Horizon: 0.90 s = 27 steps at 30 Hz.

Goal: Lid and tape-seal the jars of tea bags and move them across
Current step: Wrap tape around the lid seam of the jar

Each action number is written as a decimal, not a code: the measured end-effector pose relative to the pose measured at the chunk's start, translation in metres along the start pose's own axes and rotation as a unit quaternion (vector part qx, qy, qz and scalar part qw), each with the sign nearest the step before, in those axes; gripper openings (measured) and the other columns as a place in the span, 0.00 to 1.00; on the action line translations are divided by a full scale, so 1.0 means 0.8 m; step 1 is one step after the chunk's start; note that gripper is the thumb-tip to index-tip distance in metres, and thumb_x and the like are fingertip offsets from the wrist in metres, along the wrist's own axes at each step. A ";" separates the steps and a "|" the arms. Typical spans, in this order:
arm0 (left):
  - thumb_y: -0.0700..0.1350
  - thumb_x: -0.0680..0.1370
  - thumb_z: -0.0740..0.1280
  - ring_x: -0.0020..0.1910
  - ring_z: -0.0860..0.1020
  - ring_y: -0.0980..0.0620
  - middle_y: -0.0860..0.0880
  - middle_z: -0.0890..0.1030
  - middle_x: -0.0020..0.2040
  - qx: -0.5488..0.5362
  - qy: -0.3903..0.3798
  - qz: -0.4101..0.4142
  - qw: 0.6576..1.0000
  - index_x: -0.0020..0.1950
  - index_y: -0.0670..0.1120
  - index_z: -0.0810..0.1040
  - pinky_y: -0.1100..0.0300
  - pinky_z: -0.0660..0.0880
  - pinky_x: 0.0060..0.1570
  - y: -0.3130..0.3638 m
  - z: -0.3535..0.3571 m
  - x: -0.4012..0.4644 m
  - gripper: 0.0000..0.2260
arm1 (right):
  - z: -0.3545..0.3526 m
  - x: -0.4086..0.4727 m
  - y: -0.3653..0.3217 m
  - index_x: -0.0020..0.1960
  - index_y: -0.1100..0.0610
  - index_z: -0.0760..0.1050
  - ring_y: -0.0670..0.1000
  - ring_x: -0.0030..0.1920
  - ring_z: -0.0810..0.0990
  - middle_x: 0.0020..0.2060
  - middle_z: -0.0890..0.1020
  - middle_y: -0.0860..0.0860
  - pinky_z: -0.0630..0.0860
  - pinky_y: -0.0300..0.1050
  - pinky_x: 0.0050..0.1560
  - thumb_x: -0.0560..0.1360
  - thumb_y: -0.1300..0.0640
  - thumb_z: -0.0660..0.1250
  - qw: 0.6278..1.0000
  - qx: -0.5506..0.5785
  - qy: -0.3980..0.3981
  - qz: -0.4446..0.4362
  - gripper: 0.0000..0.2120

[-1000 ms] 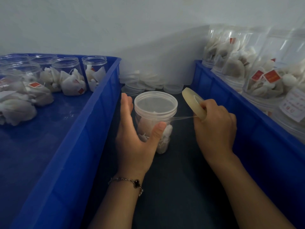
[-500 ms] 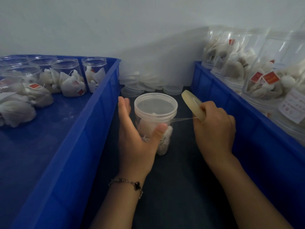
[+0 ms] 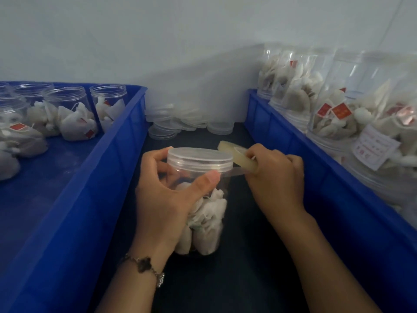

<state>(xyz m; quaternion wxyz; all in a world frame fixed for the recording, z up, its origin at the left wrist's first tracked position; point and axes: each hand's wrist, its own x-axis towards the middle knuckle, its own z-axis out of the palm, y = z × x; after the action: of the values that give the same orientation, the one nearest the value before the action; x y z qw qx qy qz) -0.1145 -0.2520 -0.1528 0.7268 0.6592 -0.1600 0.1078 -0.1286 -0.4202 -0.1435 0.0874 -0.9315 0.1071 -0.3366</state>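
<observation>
left hand (image 3: 164,199) grips 1 lidded jar (image 3: 203,213) | right hand (image 3: 274,177) clenches 1 tape roll (image 3: 239,155) (strip touching jar) | 2 blue bins (image 3: 126,141)

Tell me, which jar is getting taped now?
The lidded jar standing between the two blue crates, gripped by the left hand. Tape runs to it from the roll in the right hand.

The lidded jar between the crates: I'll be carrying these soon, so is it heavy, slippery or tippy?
Probably light: the jar is thin clear plastic holding only tea bags. Its smooth wall may be slippery, though the left hand wraps it easily. Taller than wide, it could tip if pushed high.
</observation>
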 end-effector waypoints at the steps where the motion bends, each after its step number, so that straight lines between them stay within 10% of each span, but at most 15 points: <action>1: 0.61 0.53 0.76 0.46 0.80 0.65 0.55 0.79 0.50 -0.013 -0.002 -0.004 1.000 0.55 0.55 0.72 0.74 0.74 0.38 0.001 0.000 -0.001 0.33 | 0.000 0.000 0.000 0.45 0.51 0.76 0.48 0.36 0.71 0.33 0.72 0.44 0.58 0.45 0.47 0.75 0.60 0.66 1.000 0.002 0.002 0.000 0.04; 9: 0.61 0.54 0.75 0.47 0.83 0.46 0.45 0.83 0.49 -0.089 -0.057 -0.119 0.987 0.51 0.52 0.76 0.49 0.79 0.44 -0.004 -0.009 0.007 0.28 | 0.003 -0.002 -0.006 0.42 0.51 0.75 0.48 0.35 0.72 0.32 0.73 0.44 0.60 0.45 0.46 0.75 0.59 0.65 1.000 0.012 -0.001 -0.020 0.04; 14: 0.63 0.44 0.80 0.44 0.83 0.43 0.44 0.83 0.46 -0.165 -0.116 -0.191 0.961 0.54 0.45 0.76 0.53 0.79 0.35 -0.005 -0.009 0.008 0.44 | 0.001 -0.003 -0.006 0.43 0.52 0.75 0.47 0.34 0.71 0.32 0.74 0.45 0.62 0.45 0.45 0.75 0.58 0.66 0.999 0.008 0.003 -0.034 0.03; 21: 0.61 0.49 0.78 0.46 0.83 0.43 0.43 0.83 0.50 -0.126 -0.038 -0.154 0.979 0.54 0.50 0.75 0.46 0.80 0.42 -0.001 -0.006 0.009 0.37 | -0.004 -0.006 -0.001 0.42 0.57 0.79 0.49 0.30 0.72 0.30 0.78 0.50 0.64 0.44 0.41 0.69 0.63 0.73 0.997 0.003 0.077 0.001 0.05; 27: 0.65 0.53 0.73 0.44 0.77 0.70 0.55 0.77 0.50 -0.007 0.105 -0.028 0.994 0.56 0.55 0.72 0.75 0.73 0.36 0.005 -0.004 0.005 0.35 | -0.007 -0.012 -0.005 0.44 0.61 0.80 0.54 0.30 0.77 0.31 0.80 0.54 0.64 0.45 0.41 0.63 0.67 0.75 0.987 -0.010 0.160 0.007 0.10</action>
<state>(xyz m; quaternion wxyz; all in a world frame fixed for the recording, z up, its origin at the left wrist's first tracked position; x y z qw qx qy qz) -0.1122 -0.2488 -0.1480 0.7467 0.6436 -0.0652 0.1549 -0.1386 -0.4146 -0.1444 0.0617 -0.8655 0.1296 -0.4799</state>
